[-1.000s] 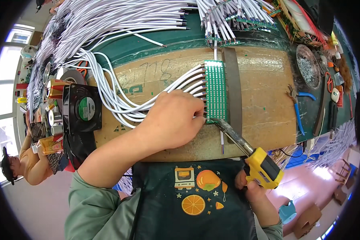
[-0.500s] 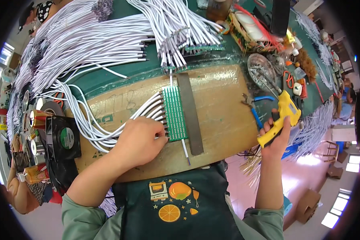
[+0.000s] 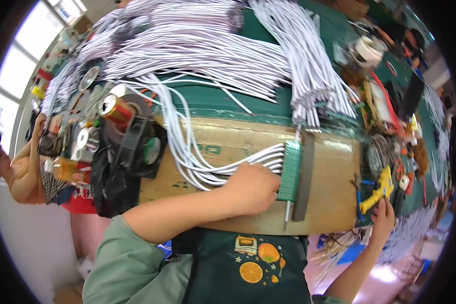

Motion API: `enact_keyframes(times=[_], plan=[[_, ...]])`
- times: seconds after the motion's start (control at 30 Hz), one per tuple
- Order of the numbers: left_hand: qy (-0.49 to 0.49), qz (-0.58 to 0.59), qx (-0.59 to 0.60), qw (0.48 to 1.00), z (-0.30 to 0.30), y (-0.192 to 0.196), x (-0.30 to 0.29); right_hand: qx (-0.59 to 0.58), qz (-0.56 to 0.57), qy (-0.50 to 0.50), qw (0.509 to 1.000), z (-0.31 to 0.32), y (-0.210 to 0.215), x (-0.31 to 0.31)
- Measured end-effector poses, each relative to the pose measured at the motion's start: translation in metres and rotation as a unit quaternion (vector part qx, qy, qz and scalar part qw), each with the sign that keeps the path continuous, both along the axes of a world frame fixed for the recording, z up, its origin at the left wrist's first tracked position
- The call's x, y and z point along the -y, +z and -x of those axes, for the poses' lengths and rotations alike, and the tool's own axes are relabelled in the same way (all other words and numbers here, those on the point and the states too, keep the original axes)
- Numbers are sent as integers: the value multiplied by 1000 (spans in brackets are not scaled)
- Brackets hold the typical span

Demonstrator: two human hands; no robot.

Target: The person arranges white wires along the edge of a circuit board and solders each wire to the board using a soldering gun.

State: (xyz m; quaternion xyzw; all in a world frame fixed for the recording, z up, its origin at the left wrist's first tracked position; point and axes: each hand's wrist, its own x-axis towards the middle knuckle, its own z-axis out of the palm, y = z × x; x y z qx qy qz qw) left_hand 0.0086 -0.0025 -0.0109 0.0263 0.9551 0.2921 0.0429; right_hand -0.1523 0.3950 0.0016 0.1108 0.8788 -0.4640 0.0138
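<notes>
Several white cables (image 3: 187,152) meet the left edge of a green circuit board (image 3: 291,175), where the left hand (image 3: 253,188) closes its fingers on them; a grey bar (image 3: 303,182) lies just right; a brown panel (image 3: 334,187) stretches beyond it; green lettering (image 3: 210,148) marks the panel; the right hand (image 3: 384,217) is at a yellow tool (image 3: 379,191), its grip too small to tell.

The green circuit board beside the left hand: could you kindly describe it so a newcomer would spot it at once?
On the large tan panel lies a dark grey bar. Just left of that bar, beside the left hand, is the green circuit board. Unlike the plain bar, it has white cables along its left edge.
</notes>
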Motion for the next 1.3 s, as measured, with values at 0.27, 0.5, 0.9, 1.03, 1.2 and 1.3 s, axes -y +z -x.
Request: enact_keyframes(times=[0.27,0.5,0.9,1.03,1.2,1.3], plan=[[-8,-9,0,1000,-5,-1,2,-2,32,277,960,-84,-22,155],[-9,-10,-33,999,-12,0,2,-70,-237,341,907,-70,-11,196],[28,-148,-288,946,-32,6,8,72,178,281,940,-32,26,185],[-12,-108,-283,953,-30,7,6,238,283,292,882,-19,16,230],[78,-143,-325,932,-2,16,22,237,293,350,858,-7,27,237],[124,-171,-258,943,28,23,33,208,233,405,859,-6,40,233]])
